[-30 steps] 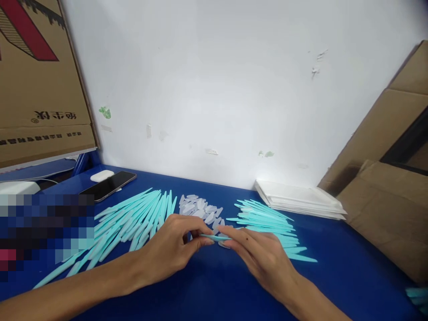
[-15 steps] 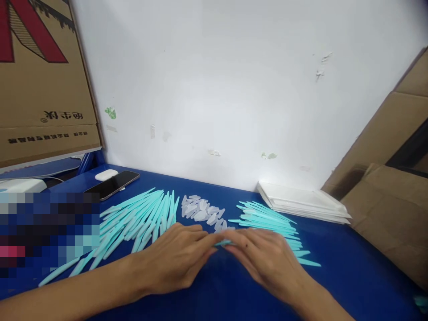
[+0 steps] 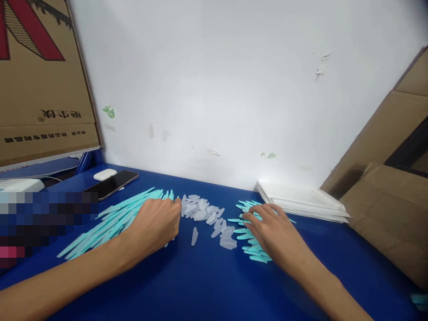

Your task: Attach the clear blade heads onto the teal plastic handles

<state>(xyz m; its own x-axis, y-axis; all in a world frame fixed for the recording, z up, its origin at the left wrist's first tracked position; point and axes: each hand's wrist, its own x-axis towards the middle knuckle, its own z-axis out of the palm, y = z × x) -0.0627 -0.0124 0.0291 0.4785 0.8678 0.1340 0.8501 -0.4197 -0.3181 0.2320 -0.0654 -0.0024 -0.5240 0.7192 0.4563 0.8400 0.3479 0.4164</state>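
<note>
My left hand (image 3: 160,220) is closed at the right end of the left pile of long turquoise sticks (image 3: 117,218); what its fingers hold, if anything, is hidden. Over the right pile of turquoise pieces (image 3: 250,249) rests my right hand (image 3: 267,223), its fingers slightly spread and touching or just above the pieces. Between the hands lie several frosted, translucent caps (image 3: 200,209). One single cap (image 3: 194,236) sits apart, nearer the front.
White flat sheets or trays (image 3: 304,200) are stacked by the wall at the right. A phone (image 3: 117,183) and a white case (image 3: 104,174) lie at the back left. Cardboard boxes (image 3: 50,89) stand at both sides of the blue table (image 3: 187,285).
My hands have parted from the middle, left hand to the left pile and right hand to the right pile. The turquoise piece between them is no longer there; a lone cap now shows.
</note>
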